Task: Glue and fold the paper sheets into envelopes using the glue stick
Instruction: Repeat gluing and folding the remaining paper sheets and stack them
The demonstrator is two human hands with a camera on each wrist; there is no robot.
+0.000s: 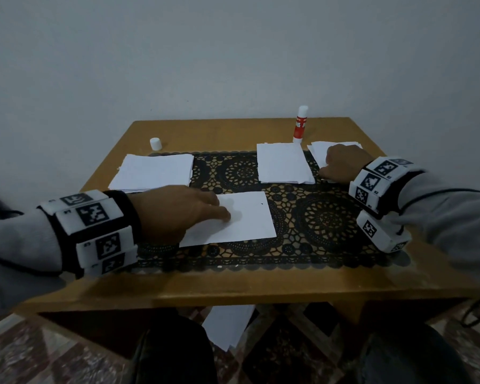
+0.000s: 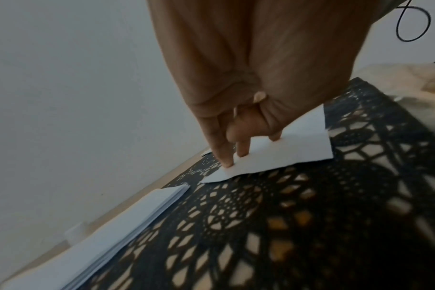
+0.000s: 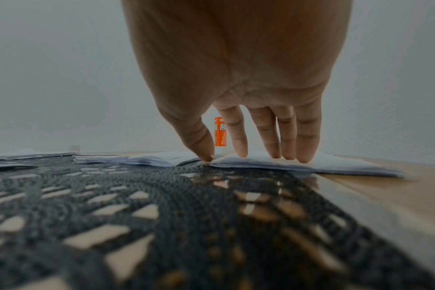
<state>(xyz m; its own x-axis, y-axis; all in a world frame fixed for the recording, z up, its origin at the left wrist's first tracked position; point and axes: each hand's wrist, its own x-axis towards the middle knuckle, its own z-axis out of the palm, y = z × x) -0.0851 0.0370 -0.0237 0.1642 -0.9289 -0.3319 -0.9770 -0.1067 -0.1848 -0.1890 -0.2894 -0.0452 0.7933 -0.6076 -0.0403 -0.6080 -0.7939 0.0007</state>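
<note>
A single white sheet [image 1: 241,220] lies flat on the middle of the black lace mat [image 1: 324,217]. My left hand [image 1: 219,209] rests on the sheet's left part, and its straight fingertips [image 2: 226,159] press down on the sheet [image 2: 281,153]. My right hand [image 1: 327,167] lies on the far-right paper pile [image 1: 317,149]. There its fingers [image 3: 273,145] rest straight on top of the pile [image 3: 335,164], with the thumb at the near edge. The red and white glue stick [image 1: 300,124] stands upright behind the piles, held by neither hand. It shows as an orange tube [image 3: 220,133] behind the fingers.
A thick stack of sheets [image 1: 153,171] lies at the left of the wooden table [image 1: 233,289]. Another stack [image 1: 284,162] lies right of centre. A small white cap [image 1: 155,144] stands at the back left. Loose paper [image 1: 227,325] lies on the floor under the table.
</note>
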